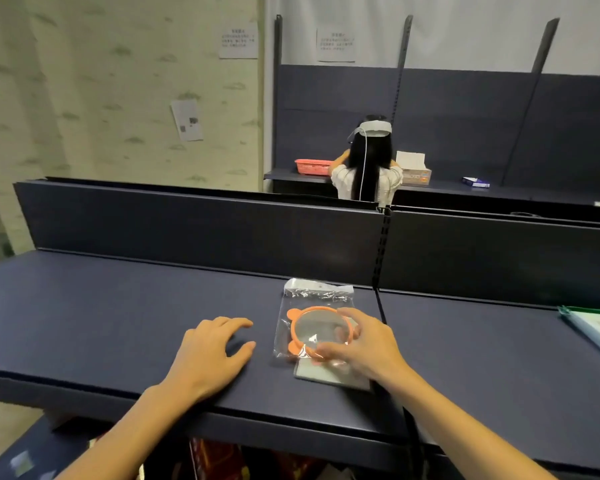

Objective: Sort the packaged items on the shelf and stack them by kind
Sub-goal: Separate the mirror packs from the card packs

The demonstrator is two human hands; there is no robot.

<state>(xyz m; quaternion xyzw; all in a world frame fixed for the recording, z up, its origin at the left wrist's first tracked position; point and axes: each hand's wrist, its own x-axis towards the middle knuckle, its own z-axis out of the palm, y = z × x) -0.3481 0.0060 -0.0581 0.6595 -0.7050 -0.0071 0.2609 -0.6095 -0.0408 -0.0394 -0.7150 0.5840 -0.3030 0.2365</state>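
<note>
Dark shelf [118, 306]: right hand [364, 344] holds bagged orange mirror [317, 332] in a curled grip; left hand [208, 355] rests loose.

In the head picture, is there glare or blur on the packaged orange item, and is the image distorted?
Head view: glare glints on the clear bag over the orange-rimmed round item; the right hand on it is slightly motion-blurred; the left hand looks sharper; wide-angle distortion bends the shelf edges.
</note>
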